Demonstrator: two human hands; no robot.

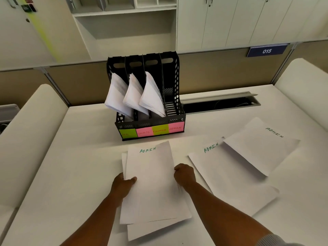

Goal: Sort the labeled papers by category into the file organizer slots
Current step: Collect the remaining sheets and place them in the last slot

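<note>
A small stack of white sheets [150, 181], the top one marked ADMIN in green, sits in front of me. My left hand [124, 183] grips its left edge, thumb on top. My right hand [184, 174] is curled at its right edge, fingers hidden beneath. The black file organizer [150, 121] stands behind, with sticky labels HR, SPORTS, FINANCE, ADMIN. Papers fill the three left slots; the ADMIN slot [171, 103] at the right holds none. Two more ADMIN sheets lie to the right, one near [229, 174] and one farther [260, 146].
The white desk [71, 157] is flanked by pale rounded partitions at left and right. An open cable trough [220, 102] runs behind the organizer to the right. A divider wall with a blue 015 sign [267, 51] backs the desk.
</note>
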